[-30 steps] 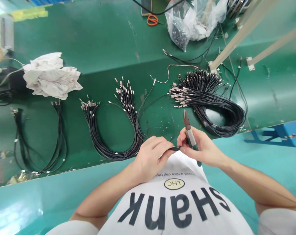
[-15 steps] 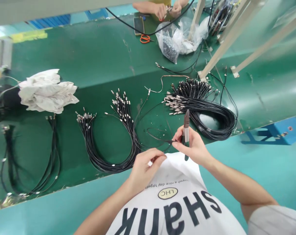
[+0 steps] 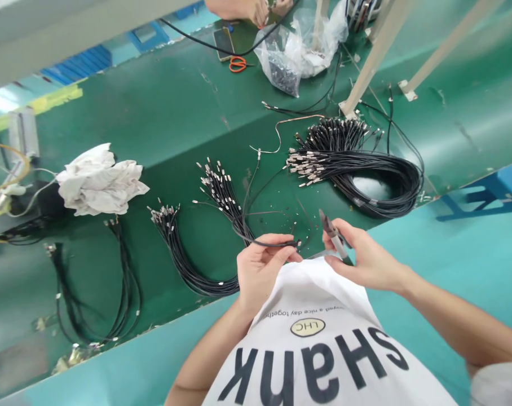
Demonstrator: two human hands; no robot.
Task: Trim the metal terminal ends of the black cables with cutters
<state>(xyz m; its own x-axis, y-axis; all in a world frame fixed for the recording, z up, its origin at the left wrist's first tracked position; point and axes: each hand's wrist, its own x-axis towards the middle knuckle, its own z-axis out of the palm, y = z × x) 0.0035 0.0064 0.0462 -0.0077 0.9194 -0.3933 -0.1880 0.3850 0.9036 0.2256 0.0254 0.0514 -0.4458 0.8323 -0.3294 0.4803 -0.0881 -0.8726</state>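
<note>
My left hand (image 3: pixel 266 265) is closed on a thin black cable (image 3: pixel 277 244), whose end with a small light tip points right. Held in my right hand (image 3: pixel 363 256) is a pair of pliers or cutters (image 3: pixel 335 237), jaws pointing up and left; its handles are partly hidden by the fingers. A U-shaped bundle of black cables (image 3: pixel 184 265) with metal-tipped ends lies left of my left hand. Beyond my right hand rests a larger coiled cable bundle (image 3: pixel 383 208) with many metal ends. A single cable with a tip (image 3: pixel 259 154) lies between them.
Another cable bundle (image 3: pixel 127 270) and a crumpled white cloth (image 3: pixel 101 180) lie at left. Orange-handled scissors (image 3: pixel 238 64), a phone (image 3: pixel 224 44) and clear plastic bags (image 3: pixel 281 67) are at the back. Pale posts (image 3: pixel 378 56) stand at right. A co-worker's hands (image 3: pixel 260 11) show at the top.
My left hand has taken hold of the cable end, which was at my right hand before. My right hand has moved right with the tool, now tilted. The whole view has shifted.
</note>
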